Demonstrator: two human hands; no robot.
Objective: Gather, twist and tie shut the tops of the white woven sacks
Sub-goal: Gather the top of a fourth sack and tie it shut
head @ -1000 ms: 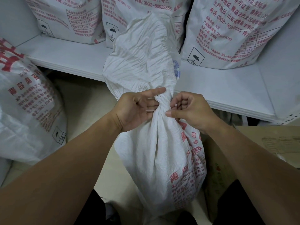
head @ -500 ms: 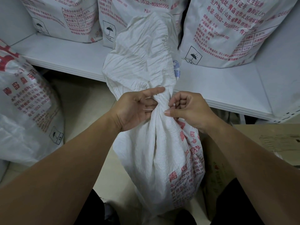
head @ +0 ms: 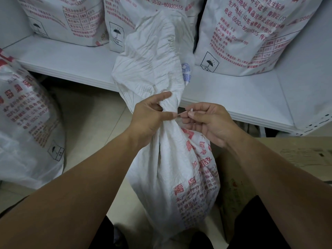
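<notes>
Close in, at 6 o'clock, the white woven sack stands on the floor, fat and full. A cardboard box sits just beside it at 4 o'clock. Another printed sack leans at 9 o'clock.

A bit farther, in the middle, the left hand wraps around the sack's squeezed neck from the 9 o'clock side. The right hand, on the 3 o'clock side, pinches the end of a thin tie between thumb and finger.

A second ago that hand was right up against the neck. Now it has pulled a little away, so the tie shows stretched between the hands. I think the tie is being pulled tight, and the knot is not done yet.

Past the hands, the loose top flops up toward 12 o'clock. Behind it is a white shelf holding more printed sacks.
</notes>
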